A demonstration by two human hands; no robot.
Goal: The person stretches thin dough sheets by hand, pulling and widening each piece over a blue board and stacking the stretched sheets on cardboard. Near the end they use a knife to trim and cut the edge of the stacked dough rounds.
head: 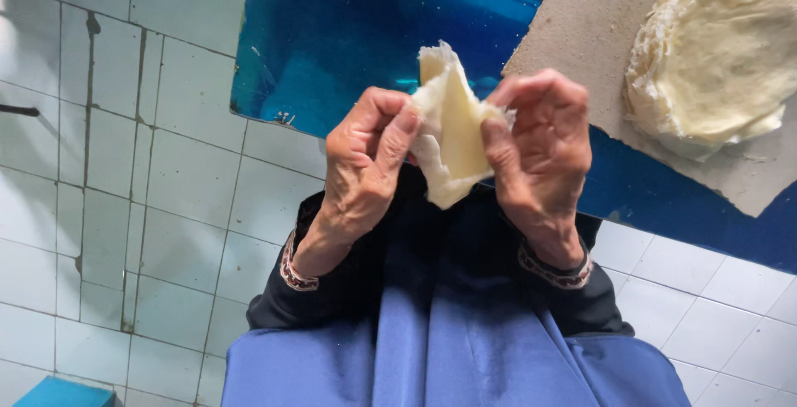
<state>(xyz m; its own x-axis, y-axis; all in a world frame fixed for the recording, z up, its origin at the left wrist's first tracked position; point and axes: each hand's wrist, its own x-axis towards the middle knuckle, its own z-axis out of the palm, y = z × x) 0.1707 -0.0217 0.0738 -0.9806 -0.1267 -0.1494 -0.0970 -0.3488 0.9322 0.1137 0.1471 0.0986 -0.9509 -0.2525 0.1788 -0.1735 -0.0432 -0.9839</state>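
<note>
White floor tiles (191, 183) below, folded dough sheet (448, 137) pinched between left hand (365, 166) and right hand (540, 149) grips.

Both hands are raised side by side in front of the body, backs toward the camera, wrists bent and forearms rising from dark sleeves with patterned cuffs. The left hand (364, 162) has its fingers curled inward, the thumb pressed forward against the fingertips in a pinch. The right hand (541, 148) mirrors it, fingers bent down and thumb closed against them, the two hands near each other but apart.
</note>
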